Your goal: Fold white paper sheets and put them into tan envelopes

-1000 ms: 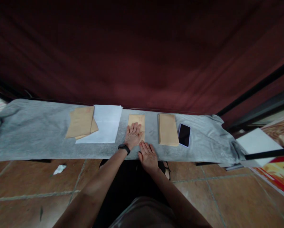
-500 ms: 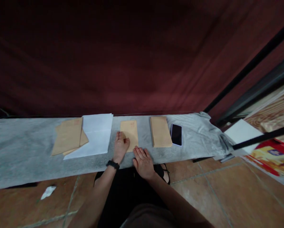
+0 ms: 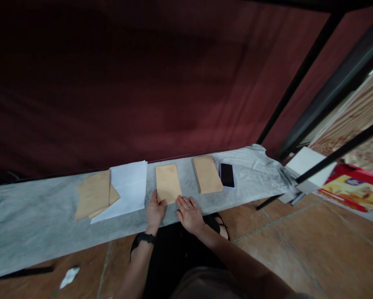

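Observation:
A single brown envelope (image 3: pixel 167 182) lies flat on the grey cloth (image 3: pixel 39 211) straight ahead of me. My left hand (image 3: pixel 155 210), with a black watch on its wrist, rests flat at the envelope's near left corner, fingers stretched out and thumb touching the edge. My right hand (image 3: pixel 189 212) lies open and flat on the cloth at the envelope's near right corner. Neither hand holds anything. A stack of brown envelopes (image 3: pixel 206 174) sits to the right, with a black phone (image 3: pixel 227 175) beside it.
White sheets of paper (image 3: pixel 127 189) lie left of the envelope, with a few loose brown envelopes (image 3: pixel 94 194) overlapping them. A dark red curtain hangs behind. Black metal bars (image 3: pixel 317 164) and a white board (image 3: pixel 307 166) stand at the right. A paper scrap (image 3: pixel 69 276) lies on the tiled floor.
My left hand slid off the top of the envelope, back to its near left corner. The right hand stayed at the near edge. The view swung to the right and upward.

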Motion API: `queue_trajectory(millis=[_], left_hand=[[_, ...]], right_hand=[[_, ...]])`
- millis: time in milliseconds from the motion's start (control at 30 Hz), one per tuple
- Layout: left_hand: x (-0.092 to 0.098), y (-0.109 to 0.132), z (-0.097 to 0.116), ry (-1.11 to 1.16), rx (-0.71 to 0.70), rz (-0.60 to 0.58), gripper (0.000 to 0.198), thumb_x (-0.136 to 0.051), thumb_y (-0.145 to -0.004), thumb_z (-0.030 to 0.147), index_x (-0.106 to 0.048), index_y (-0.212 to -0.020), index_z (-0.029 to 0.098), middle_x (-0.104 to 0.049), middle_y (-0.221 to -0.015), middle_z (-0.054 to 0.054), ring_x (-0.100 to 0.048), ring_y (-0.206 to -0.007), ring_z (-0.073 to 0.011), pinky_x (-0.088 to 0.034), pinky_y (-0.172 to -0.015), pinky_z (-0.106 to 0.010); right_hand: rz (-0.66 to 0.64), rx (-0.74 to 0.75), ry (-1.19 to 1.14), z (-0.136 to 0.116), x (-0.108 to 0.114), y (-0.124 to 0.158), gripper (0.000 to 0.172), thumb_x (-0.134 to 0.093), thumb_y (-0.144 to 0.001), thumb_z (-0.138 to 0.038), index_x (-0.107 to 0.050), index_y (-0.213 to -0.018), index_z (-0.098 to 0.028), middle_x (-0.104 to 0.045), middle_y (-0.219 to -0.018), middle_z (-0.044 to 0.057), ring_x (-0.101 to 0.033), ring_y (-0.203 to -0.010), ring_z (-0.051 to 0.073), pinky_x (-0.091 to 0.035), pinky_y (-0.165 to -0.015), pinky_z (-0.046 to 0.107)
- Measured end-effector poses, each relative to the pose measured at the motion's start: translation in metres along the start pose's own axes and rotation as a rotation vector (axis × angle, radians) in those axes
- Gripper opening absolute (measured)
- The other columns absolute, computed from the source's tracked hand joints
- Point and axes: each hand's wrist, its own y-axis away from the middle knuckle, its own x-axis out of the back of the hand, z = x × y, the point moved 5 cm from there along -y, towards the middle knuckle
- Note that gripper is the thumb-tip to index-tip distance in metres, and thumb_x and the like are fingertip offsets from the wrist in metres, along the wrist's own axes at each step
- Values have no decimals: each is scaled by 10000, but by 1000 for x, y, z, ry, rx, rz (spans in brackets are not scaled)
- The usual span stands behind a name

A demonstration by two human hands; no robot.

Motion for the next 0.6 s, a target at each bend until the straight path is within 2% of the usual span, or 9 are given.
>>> queue_trajectory(millis=[100,167,267,367,500,600], left_hand=[[3,3,-2,269,173,-3,690,-678,-780,110,-436,-1425,133,-750,-940,-73,-724,-841,-212,-559,-764,-318],[4,8,0,423,237,-15,657,-714,-737,104,-498,-1357,130,-745,-856,-45,-701,-714,-183,-539,-668,-285],[8,18,6,528,238,-13,540,-766,-695,166,-584,-1203,138,-740,-832,-31,-671,-646,-156,-499,-586,-253],[10,30,11,571,241,1,524,-837,-626,247,-617,-1091,147,-734,-793,-25,-648,-599,-151,-466,-531,-245],[6,45,22,597,232,-19,609,-870,-596,322,-600,-1115,151,-703,-716,5,-591,-504,-122,-436,-479,-231],[4,55,34,668,199,-56,658,-828,-686,475,-587,-1209,155,-697,-743,-6,-641,-580,-136,-493,-532,-234]], right_hand=[[-26,-17,8,-1,-2,-1,468,-473,-1018,-332,-496,-1465,-195,-506,-1518,65,-480,-1393,226,-269,-1219,461],[-39,-33,22,-3,-3,-3,467,-487,-1007,-309,-504,-1458,-187,-513,-1515,74,-477,-1394,229,-279,-1212,457],[-48,-53,37,-11,-3,-8,471,-517,-982,-256,-515,-1445,-174,-532,-1500,92,-499,-1367,228,-344,-1173,421],[-60,-67,69,-21,2,-16,481,-563,-955,-255,-527,-1428,-176,-561,-1467,112,-561,-1276,260,-450,-1069,417],[-65,-126,116,-28,14,-25,396,-538,-961,-228,-582,-1355,-218,-665,-1274,122,-648,-1087,260,-537,-904,382],[-45,-201,-2,-21,20,-29,351,-470,-971,-167,-650,-1257,-264,-697,-1140,99,-685,-984,228,-554,-816,326]])
